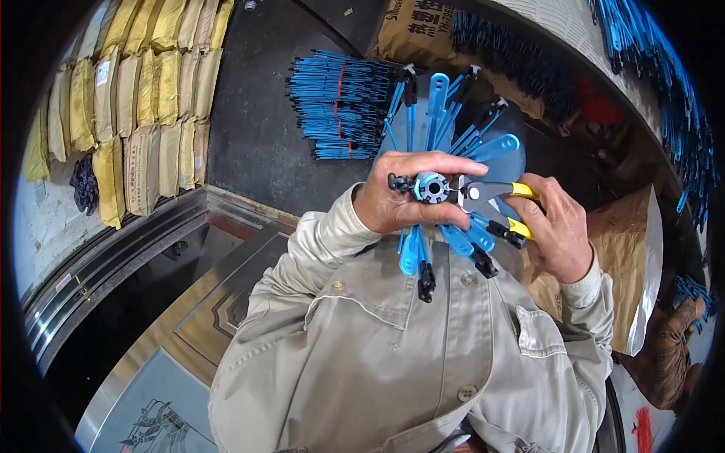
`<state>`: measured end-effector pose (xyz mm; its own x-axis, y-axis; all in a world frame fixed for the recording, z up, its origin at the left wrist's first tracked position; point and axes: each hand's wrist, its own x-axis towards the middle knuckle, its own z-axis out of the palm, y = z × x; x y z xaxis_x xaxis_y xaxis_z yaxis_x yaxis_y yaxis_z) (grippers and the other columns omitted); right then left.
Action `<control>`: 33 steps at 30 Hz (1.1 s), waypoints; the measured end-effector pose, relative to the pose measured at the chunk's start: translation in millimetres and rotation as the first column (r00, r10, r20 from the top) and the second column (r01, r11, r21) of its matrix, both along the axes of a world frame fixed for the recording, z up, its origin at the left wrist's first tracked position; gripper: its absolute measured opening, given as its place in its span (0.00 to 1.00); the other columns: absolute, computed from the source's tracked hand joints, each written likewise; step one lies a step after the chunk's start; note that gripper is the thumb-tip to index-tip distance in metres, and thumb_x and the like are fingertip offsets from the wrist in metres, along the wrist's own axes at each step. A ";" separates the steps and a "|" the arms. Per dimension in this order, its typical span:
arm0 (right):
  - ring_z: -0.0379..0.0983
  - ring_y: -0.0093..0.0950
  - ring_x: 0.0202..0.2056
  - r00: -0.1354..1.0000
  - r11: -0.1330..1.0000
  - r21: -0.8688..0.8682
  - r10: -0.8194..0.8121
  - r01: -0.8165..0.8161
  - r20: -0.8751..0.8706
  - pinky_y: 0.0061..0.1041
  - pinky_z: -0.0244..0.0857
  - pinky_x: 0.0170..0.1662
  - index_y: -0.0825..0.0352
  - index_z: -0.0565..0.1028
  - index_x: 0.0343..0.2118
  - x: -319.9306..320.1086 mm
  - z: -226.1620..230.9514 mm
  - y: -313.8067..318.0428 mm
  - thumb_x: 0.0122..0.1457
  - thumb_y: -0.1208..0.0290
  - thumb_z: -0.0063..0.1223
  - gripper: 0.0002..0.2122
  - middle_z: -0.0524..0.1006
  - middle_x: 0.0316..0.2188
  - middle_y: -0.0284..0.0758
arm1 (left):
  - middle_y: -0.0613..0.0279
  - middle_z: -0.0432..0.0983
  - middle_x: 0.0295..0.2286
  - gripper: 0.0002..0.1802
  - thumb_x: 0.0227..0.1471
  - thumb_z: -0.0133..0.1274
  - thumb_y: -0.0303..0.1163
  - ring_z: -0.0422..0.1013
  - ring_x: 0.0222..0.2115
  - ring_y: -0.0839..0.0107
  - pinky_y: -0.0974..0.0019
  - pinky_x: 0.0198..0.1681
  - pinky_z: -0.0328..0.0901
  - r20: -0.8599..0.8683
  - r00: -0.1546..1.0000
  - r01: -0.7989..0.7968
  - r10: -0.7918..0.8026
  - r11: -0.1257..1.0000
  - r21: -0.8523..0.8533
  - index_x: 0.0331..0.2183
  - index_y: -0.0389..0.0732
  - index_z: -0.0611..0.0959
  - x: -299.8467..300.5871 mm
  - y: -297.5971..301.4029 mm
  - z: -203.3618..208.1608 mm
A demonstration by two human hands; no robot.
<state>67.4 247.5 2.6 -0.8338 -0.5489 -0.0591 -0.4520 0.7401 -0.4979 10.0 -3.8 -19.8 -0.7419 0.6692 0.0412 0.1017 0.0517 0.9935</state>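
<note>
**A grey hub (433, 188) with radiating blue arms (438, 106), gripped between two hands**

The hub is held in front of a beige jacket (408, 340). It is encircled by the left hand (381, 198), whose fingers and thumb are curled around it, leaving its ring-shaped end exposed. Yellow-handled pliers (474, 194) are grasped in the right hand (557, 230), the handles spread apart; their jaws are set at the hub's right side, and whether they are fully closed cannot be told. Parts of the hub and arms are hidden by the left hand. Many arms are tipped with black end pieces (426, 283).

To the right, a brown paper sheet (627, 260) is seen. Beyond the hands, blue rods bound with red ties (317, 106) are laid on a dark flat surface (249, 143), partly screened by the arms. At lower left, a decorated panel (174, 400) is seen beside a metal track (91, 287). Farther off, yellowish wrapped parcels (136, 87) are stacked in rows at upper left, and more blue rods (513, 64) are heaped at upper right.
</note>
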 end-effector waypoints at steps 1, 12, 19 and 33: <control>0.70 0.40 0.38 0.998 0.995 -0.076 0.060 -0.058 0.030 0.37 0.66 0.41 0.68 0.69 0.37 -3.5 2.6 4.0 0.36 0.81 0.53 0.19 0.69 0.40 0.43 | 0.59 0.77 0.33 0.29 0.33 0.67 0.38 0.73 0.32 0.73 0.72 0.36 0.66 0.003 1.000 0.000 0.000 1.000 -0.001 0.41 0.38 0.79 -0.6 -0.5 1.2; 0.70 0.20 0.25 -0.068 0.517 -0.619 0.797 0.592 0.600 0.22 0.65 0.27 0.67 0.59 0.50 -7.9 -23.9 17.0 0.55 0.75 0.51 0.21 0.72 0.36 0.39 | 0.59 0.78 0.29 0.35 0.27 0.66 0.51 0.74 0.26 0.71 0.73 0.30 0.66 -0.058 0.992 0.127 -0.116 0.958 0.258 0.36 0.35 0.80 -3.4 8.8 -21.1; 0.72 0.24 0.24 0.974 0.989 -0.146 -0.021 -0.012 -0.224 0.21 0.67 0.26 0.71 0.59 0.53 15.2 10.8 2.5 0.54 0.69 0.54 0.25 0.74 0.30 0.38 | 0.56 0.78 0.31 0.33 0.29 0.67 0.48 0.74 0.29 0.67 0.70 0.33 0.67 0.001 1.000 0.010 -0.011 0.994 0.108 0.35 0.34 0.80 -0.8 3.2 -10.7; 0.71 0.33 0.32 0.950 0.857 -0.513 0.122 0.045 0.287 0.31 0.66 0.35 0.69 0.69 0.46 11.7 -2.2 19.7 0.44 0.74 0.59 0.23 0.73 0.36 0.40 | 0.56 0.77 0.31 0.32 0.32 0.66 0.49 0.73 0.32 0.68 0.68 0.37 0.66 -0.020 0.997 0.081 -0.079 0.987 0.137 0.35 0.34 0.79 3.5 -0.3 -12.2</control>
